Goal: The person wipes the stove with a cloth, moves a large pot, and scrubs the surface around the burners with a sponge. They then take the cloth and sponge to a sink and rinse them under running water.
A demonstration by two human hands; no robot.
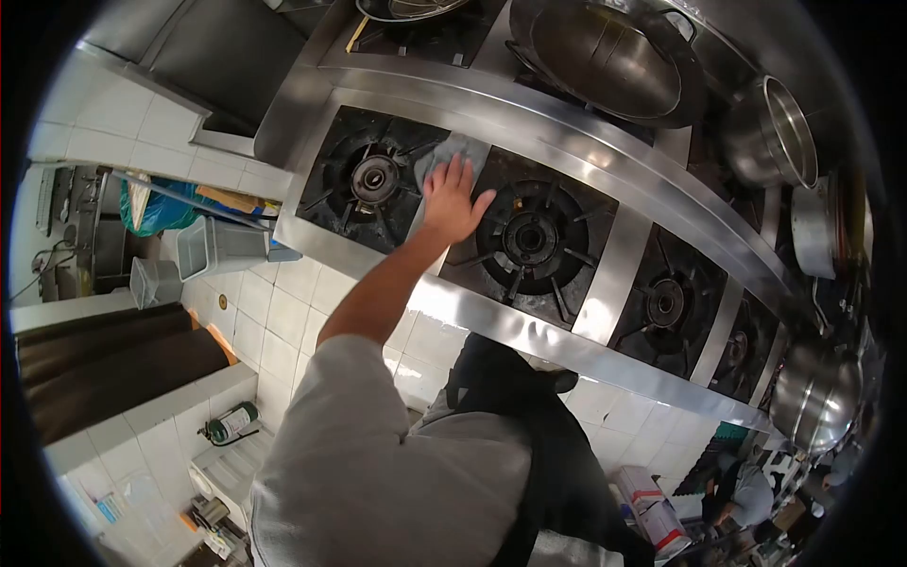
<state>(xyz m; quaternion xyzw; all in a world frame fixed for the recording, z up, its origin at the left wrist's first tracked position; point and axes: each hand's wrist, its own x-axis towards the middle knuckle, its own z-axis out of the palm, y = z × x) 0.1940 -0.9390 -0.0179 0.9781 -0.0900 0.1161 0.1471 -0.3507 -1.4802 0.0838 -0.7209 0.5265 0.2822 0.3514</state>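
Note:
My left hand [454, 201] lies palm down with its fingers stretched out over a grey cloth [460, 148]. The cloth rests on the steel strip between two burners and reaches onto the left one. To the left of my hand is a small round burner [375, 180] on a dark plate. On its right sits a larger burner [530, 237] with a black grate, near my thumb. My right hand is not in view.
A large wok [605, 57], a steel pot [770, 132] and another pan [818, 399] stand behind and to the right. Further burners [665, 301] continue rightward. Grey bins [222, 248] stand at left. Another person [751, 493] is at the lower right.

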